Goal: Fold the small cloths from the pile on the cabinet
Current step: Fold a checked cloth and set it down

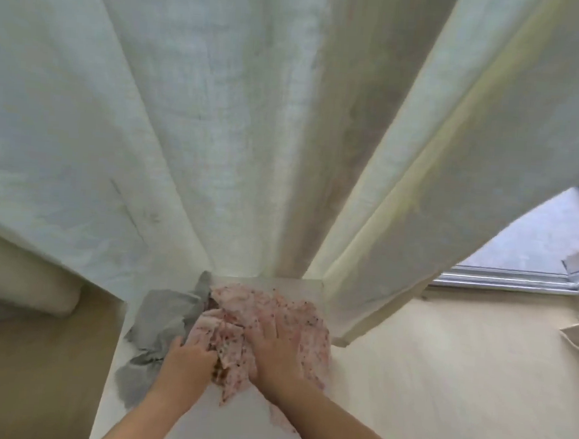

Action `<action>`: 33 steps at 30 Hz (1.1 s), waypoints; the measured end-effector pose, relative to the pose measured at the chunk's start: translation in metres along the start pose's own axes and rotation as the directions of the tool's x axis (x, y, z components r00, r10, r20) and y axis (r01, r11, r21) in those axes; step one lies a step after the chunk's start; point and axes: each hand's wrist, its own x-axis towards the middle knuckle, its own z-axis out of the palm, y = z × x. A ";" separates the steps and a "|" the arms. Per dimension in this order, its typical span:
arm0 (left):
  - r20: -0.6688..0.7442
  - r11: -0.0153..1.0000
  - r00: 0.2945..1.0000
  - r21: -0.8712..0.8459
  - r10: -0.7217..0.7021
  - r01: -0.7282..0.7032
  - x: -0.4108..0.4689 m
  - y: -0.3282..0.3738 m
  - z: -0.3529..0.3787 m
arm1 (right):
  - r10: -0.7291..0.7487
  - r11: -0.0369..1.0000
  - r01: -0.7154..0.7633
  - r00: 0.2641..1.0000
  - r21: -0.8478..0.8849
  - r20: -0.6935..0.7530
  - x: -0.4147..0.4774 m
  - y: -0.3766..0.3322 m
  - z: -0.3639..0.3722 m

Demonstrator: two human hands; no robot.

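I saw both hands down on the pink cloth [274, 317], which lay crumpled on the white surface [177, 427] of the cabinet, right up against the foot of the curtain [253, 131]. The right hand [274, 350] lay flat on the middle of it, palm down, fingers [267, 324] spread apart and pressing the fabric to the surface, holding nothing. The left hand [191, 354] sat at the cloth's left edge, fingers curled in and pinched shut on a fold of the pink cloth (the tips were buried in the fabric, so I could not make out just how they gripped). A loose tail of the pink cloth ran toward me between the two forearms, and another scrap of it showed under the right wrist.

Just left of the pink one, touching it, lay the grey cloth [164, 317], rumpled, its near end trailing down the left side of the surface and partly hidden under the left forearm. A dark patterned bit showed at the left hand's fingertips; I could not tell what it belonged to.

The curtain hung in broad pale folds over most of my view. To the right lay pale floor [458, 385], and beyond it a window track [503, 277].
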 end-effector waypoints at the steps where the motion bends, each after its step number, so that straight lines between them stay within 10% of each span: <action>1: -0.028 0.999 0.999 0.017 0.033 -0.033 0.009 -0.006 0.015 | -0.023 1.000 0.024 0.999 0.013 -0.039 0.014 -0.002 0.010; 7: -0.366 0.981 0.910 0.056 0.195 -0.188 0.032 -0.021 0.085 | -0.128 0.947 0.251 0.867 0.202 -0.481 0.082 0.028 0.070; 12: -0.674 0.949 0.736 -0.189 0.060 -0.251 0.049 -0.027 0.096 | 0.007 0.856 0.296 0.813 0.424 -0.583 0.099 0.055 0.069; 15: -0.683 0.875 0.702 -0.447 -0.200 -0.186 0.069 -0.030 0.081 | -0.004 0.829 0.299 0.849 0.473 -0.529 0.107 0.068 0.058; 22: -0.795 0.858 0.586 -0.403 -0.157 -0.317 0.115 -0.028 0.064 | -0.129 0.812 0.403 0.829 0.422 -0.544 0.122 0.075 0.040; 28: -0.789 0.593 0.467 -0.611 -0.400 -0.524 0.119 -0.035 0.057 | -0.147 0.771 0.465 0.795 0.435 -0.588 0.130 0.090 0.031; 33: -0.800 0.571 0.384 -0.599 -0.462 -0.561 0.113 -0.027 0.053 | -0.238 0.834 0.510 0.679 0.212 -0.695 0.118 0.094 0.028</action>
